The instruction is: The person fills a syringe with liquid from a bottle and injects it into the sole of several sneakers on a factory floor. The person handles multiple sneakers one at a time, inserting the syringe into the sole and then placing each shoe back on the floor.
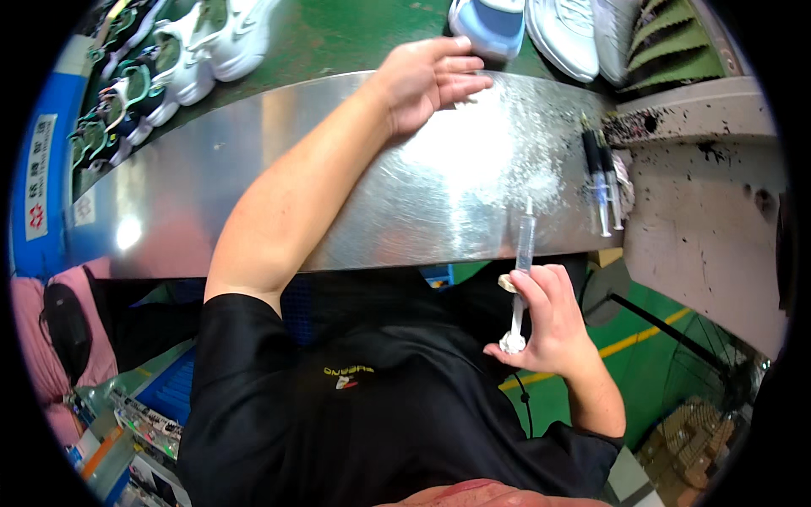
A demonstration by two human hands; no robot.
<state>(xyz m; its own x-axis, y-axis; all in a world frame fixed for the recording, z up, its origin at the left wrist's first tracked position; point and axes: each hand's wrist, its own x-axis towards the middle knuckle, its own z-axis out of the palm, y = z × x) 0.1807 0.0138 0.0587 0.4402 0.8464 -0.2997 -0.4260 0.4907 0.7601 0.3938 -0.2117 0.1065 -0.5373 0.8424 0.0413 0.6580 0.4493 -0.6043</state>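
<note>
My right hand grips a clear syringe near the table's front edge, its thin tip pointing away from me over the metal. The thumb lies by a white wad at the plunger end, and the fingers are round the barrel. My left hand reaches to the table's far side with fingers stretched out and nothing visible in them. Its index fingertip is at the side of a blue and white shoe; whether it touches is hard to tell. White residue is scattered on the metal table.
Several syringes with dark parts lie at the table's right end, beside a beige machine housing. White shoes and dark ones stand far left on the green surface. Grey-white shoes stand far right.
</note>
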